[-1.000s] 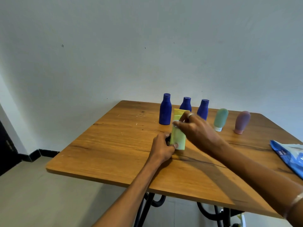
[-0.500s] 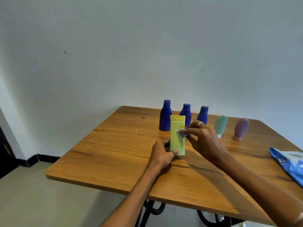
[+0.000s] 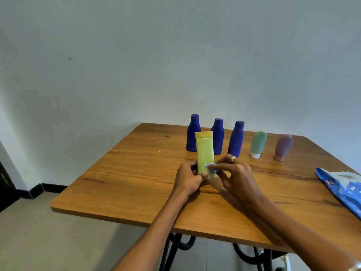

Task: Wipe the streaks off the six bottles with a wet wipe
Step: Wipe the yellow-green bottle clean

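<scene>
No readable labels on any bottle; plain matte plastic all round. Blue wipe pack [image 3: 343, 187] at right table edge has white print, too blurred to read; glossy crinkled film.

Yellow-green bottle [image 3: 204, 153]: flat rectangular body, yellow flip cap on top, upright on the table [image 3: 121, 173], mid-front. Left hand [image 3: 188, 178] grips its lower part, fingers curled behind, thumb across the front. Right hand [image 3: 236, 176] pinches a small bluish wet wipe [image 3: 210, 166] between thumb and fingers, pressed against the bottle's lower right front; ring on one finger.

Behind, a row near the far edge: three dark blue bottles [image 3: 193, 133], [image 3: 217, 136], [image 3: 236, 138], rounded shoulders, narrow necks, upright. Right of them a teal tube [image 3: 258, 143] standing on a white cap, and a mauve tube [image 3: 283, 146], both soft-looking, rounded tops.

Table is smooth wood-grain board with rounded corners, black curved metal legs. Plain white wall, black skirting.
</scene>
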`<state>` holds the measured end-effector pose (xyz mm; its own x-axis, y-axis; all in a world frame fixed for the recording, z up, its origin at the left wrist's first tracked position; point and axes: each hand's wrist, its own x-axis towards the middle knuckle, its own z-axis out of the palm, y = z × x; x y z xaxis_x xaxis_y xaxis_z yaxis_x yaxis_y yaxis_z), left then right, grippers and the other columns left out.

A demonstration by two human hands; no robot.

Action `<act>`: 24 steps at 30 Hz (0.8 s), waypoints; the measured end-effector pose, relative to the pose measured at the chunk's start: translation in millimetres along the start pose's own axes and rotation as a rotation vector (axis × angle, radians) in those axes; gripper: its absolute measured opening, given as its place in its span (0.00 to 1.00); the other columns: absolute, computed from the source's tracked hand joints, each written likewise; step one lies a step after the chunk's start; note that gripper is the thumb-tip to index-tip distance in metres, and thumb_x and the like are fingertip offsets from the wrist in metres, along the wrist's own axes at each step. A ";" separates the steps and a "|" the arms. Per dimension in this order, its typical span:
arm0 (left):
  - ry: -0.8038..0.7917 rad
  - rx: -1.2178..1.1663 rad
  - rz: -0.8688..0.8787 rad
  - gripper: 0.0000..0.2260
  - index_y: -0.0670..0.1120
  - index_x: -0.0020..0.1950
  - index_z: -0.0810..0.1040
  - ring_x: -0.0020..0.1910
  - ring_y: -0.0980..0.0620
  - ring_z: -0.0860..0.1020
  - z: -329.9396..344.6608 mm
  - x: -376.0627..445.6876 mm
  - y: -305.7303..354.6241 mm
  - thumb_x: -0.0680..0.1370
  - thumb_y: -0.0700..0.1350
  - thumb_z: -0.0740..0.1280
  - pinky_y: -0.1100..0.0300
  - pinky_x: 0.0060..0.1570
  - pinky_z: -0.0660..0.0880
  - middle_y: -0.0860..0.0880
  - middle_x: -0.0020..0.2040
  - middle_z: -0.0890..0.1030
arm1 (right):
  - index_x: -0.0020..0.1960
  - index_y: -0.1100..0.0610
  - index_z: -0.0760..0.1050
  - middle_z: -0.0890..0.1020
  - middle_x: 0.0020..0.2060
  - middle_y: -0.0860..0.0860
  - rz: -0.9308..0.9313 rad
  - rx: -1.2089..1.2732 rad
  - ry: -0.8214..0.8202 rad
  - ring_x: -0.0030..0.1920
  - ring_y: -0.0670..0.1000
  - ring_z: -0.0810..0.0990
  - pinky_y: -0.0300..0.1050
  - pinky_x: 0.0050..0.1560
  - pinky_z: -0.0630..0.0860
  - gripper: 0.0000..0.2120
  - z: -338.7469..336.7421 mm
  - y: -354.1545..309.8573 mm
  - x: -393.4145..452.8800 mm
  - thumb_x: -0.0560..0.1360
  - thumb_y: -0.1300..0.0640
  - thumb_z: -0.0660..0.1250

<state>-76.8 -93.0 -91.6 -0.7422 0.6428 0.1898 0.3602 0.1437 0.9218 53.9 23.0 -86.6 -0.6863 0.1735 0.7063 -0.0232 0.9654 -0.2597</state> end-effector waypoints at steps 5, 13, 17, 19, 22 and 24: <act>0.008 0.009 0.002 0.26 0.44 0.72 0.74 0.68 0.49 0.75 0.6 -0.9 0.5 0.75 0.40 0.75 0.56 0.63 0.77 0.47 0.69 0.78 | 0.58 0.50 0.84 0.79 0.52 0.46 0.067 0.022 -0.073 0.48 0.41 0.79 0.34 0.45 0.80 0.13 -1.1 -3.3 -12.4 0.77 0.46 0.70; -0.013 -0.091 -0.064 0.27 0.44 0.73 0.73 0.67 0.49 0.77 -1.6 -2.4 3.3 0.75 0.40 0.75 0.51 0.64 0.78 0.47 0.69 0.77 | 0.57 0.53 0.85 0.82 0.50 0.50 0.169 0.006 0.107 0.48 0.47 0.80 0.48 0.45 0.83 0.13 5.3 5.8 22.8 0.73 0.61 0.75; 0.069 -0.133 -0.076 0.25 0.44 0.71 0.75 0.64 0.50 0.77 -1.7 0.7 0.8 0.75 0.39 0.75 0.50 0.62 0.79 0.46 0.67 0.79 | 0.56 0.51 0.85 0.82 0.51 0.47 0.211 0.116 0.034 0.51 0.43 0.81 0.36 0.49 0.81 0.17 7.4 -6.3 -1.3 0.72 0.44 0.70; 0.083 -0.141 -0.085 0.25 0.44 0.71 0.75 0.64 0.49 0.77 -0.6 2.4 -0.4 0.75 0.39 0.75 0.49 0.62 0.79 0.46 0.67 0.79 | 0.53 0.51 0.86 0.82 0.48 0.45 0.235 0.159 0.043 0.48 0.40 0.81 0.33 0.47 0.79 0.18 6.3 -8.2 -6.5 0.71 0.41 0.70; 0.071 -0.167 -0.097 0.26 0.44 0.72 0.73 0.65 0.49 0.77 -0.9 1.4 0.3 0.75 0.39 0.75 0.50 0.62 0.79 0.47 0.67 0.78 | 0.52 0.51 0.86 0.82 0.48 0.45 0.243 0.155 0.061 0.48 0.40 0.81 0.30 0.48 0.79 0.11 8.2 -6.3 -6.5 0.71 0.51 0.76; 0.032 -0.208 -0.080 0.26 0.44 0.72 0.73 0.64 0.51 0.78 -4.2 0.3 -0.4 0.75 0.39 0.74 0.59 0.55 0.81 0.47 0.67 0.79 | 0.53 0.50 0.85 0.82 0.49 0.45 0.255 0.142 0.055 0.50 0.40 0.81 0.27 0.49 0.77 0.12 10.8 -3.6 -6.8 0.71 0.59 0.78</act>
<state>-79.6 -96.0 -90.6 -0.7824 0.6110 0.1203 0.1772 0.0332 0.9836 50.8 16.2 -97.6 -0.6425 0.4209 0.6403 0.0410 0.8533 -0.5198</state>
